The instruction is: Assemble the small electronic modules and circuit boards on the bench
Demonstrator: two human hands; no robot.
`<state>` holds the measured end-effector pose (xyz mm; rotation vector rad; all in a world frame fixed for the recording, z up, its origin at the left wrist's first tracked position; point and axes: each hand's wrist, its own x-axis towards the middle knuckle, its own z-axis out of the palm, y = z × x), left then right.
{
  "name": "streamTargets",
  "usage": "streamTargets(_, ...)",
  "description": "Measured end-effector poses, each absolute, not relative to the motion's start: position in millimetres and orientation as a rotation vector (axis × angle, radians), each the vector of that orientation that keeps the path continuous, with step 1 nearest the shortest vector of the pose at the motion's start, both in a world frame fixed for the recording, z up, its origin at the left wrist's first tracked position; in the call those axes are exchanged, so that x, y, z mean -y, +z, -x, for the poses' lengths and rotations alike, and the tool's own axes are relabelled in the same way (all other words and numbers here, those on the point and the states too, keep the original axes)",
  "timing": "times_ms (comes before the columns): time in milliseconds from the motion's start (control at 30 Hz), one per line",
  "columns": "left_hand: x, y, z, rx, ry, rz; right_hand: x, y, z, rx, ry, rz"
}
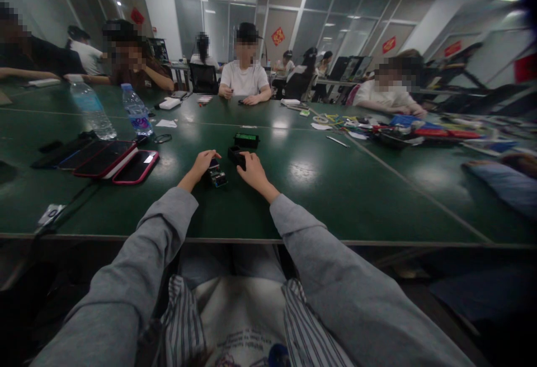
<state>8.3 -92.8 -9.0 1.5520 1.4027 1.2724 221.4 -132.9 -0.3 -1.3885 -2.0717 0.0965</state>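
Note:
My left hand (pixel 202 166) is closed at the far end of a small circuit board (pixel 218 178) with tiny parts on it, the thumb partly hidden. To its right, my right hand (pixel 255 174) is closed round the near right side of a black plastic case (pixel 235 155), which looks hollow and open on top. Just beyond both hands lies a flat black housing (pixel 246 140) with a green face, touched by neither hand.
On the green table (pixel 344 199), a red-edged phone (pixel 136 166), darker devices (pixel 104 159) and two water bottles (pixel 137 111) stand left. Cables and tools (pixel 403 132) are heaped at the right. A person in white (pixel 245 79) sits opposite; others sit around.

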Motion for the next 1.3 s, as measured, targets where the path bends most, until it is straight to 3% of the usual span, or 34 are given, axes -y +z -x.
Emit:
streamTargets(433,99.0,-3.4,-11.6,-1.357,1.283,-1.493,135.6,2.1,-213.9,1.997,-0.058,1.304)
streamTargets(1300,95.8,-6.2,-10.9,-1.251,1.304,-1.42,132.3,-3.5,-215.3,2.058,0.061,1.359)
